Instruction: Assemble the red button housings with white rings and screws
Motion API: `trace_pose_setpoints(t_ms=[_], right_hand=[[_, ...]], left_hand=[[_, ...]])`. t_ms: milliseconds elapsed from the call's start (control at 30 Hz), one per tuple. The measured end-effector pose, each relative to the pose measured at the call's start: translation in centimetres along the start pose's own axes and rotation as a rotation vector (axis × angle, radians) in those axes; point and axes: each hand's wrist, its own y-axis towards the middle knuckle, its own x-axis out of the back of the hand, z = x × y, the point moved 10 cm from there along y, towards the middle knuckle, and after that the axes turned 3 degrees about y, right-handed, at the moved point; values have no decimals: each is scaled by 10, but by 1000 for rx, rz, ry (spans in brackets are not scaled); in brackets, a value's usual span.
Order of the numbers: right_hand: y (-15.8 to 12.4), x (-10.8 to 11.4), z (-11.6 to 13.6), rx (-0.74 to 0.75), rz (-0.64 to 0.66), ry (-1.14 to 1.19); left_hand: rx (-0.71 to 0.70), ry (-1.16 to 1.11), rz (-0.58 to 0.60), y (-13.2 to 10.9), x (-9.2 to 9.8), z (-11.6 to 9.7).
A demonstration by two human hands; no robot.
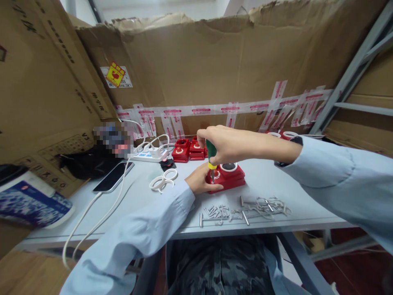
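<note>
A brown cardboard wall [196,73] stands behind the pale grey counter [267,176]. There, the left hand [199,180] clasps a boxy red plastic unit [235,180]; the right hand [225,143] grips a green-and-yellow-handled screwdriver [211,148], pointing downward onto it. Small silver metal screws [218,211] lie nearer the counter's edge.

From my right hand [219,143], the screwdriver [211,149] points down to the left end of the housing [235,180] on the table [307,192], with my left hand [199,179] around that end. Nearer me than this grip lie screws [218,211], with rods and chains [264,206] to their right; leftward sit rings [163,180], then a phone [113,177]. Behind my grip stand more housings [181,150], a power strip [143,155] to their left, cardboard [199,69] beyond.
</note>
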Motion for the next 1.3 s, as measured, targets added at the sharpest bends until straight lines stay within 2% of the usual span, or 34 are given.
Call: trace_pose_setpoints(t_ms=[133,300,433,567,733,867,1033,1200,1300], right_hand=[[0,7,0,-18,-86,-16],[1,1,5,7,-24,20],[-1,7,1,-36,-79,-2],[-1,2,2,-9,-23,39],[-2,9,-4,-42,-91,-16],[-3,2,-5,-44,-11,25],[-2,10,-10,-83,-118,-31],[-1,7,-9,-72,-69,31],[-1,9,-10,-68,-100,34]], left_hand=[[21,14,-14,0,2,1],[1,5,-1,0,0,0],[10,1,-6,-1,1,1],[-22,5,-4,0,1,-2],[-11,5,-6,-1,2,-2],[-11,-3,-5,-1,1,-1],[16,4,-1,-1,0,3],[-10,-37,-15,0,1,1],[-27,-53,-11,-1,0,0]])
